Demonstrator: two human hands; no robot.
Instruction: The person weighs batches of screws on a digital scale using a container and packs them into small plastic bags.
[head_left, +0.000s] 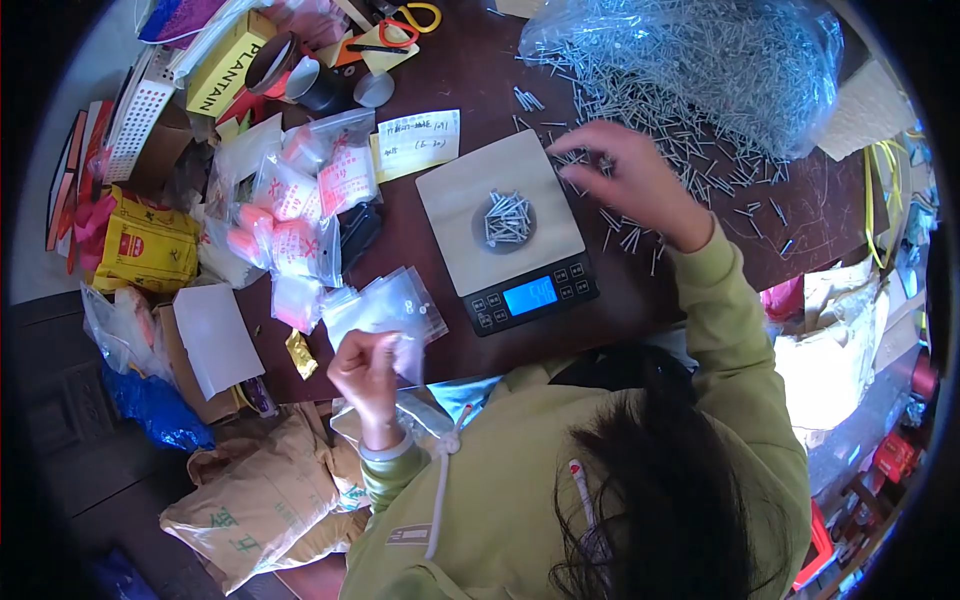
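My left hand is closed near the table's front edge, gripping a small clear plastic bag. Beside it lie several flat clear zip bags. My right hand hovers at the right edge of a digital scale, over loose screws. Its thumb and fingers are curved but apart, with nothing plainly between them. On the scale's plate a small round dish holds a heap of silver screws. The scale's blue display is lit.
A big clear bag spills a pile of screws at the back right. Filled, red-labelled bags sit to the left, near a handwritten note. Scissors lie at the back. A brown sack stands below left.
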